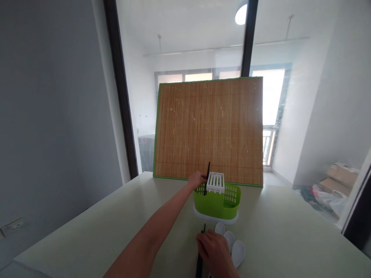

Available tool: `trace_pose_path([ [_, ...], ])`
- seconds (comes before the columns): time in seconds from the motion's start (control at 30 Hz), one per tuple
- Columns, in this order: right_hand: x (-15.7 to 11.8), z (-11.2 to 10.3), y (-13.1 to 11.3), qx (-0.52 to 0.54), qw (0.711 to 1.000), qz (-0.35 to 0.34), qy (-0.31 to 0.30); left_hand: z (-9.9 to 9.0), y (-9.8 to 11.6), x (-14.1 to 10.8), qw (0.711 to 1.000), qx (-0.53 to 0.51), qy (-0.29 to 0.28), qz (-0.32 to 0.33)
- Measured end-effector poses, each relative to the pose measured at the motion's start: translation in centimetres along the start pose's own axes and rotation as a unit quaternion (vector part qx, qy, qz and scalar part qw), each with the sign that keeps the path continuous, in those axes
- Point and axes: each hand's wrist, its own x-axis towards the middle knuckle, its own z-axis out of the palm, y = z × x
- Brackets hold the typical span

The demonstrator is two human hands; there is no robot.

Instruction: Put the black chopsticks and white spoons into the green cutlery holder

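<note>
Left hand [197, 180] has its fingers closed on a slim black stick [208, 168], nearly upright at the left part of the green basket [213, 204]. Nearer, the right hand [215, 249] pinches dark sticks [199, 266] beside white spoons [238, 253].

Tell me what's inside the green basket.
A dark stick-like item, at the left hand, dips into the left side of the green basket; the front wall hides its lower end and the floor there.

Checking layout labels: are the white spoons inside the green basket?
No, the white spoons lie on the table, in front of the green basket.
</note>
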Motion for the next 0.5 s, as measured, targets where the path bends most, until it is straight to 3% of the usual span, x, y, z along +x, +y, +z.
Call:
trace_pose_path([
  [0.5,0.0,0.2,0.0,-0.009,1.000,0.012,-0.013,0.6,-1.1,-0.5,0.999,0.017,-0.023,0.018],
])
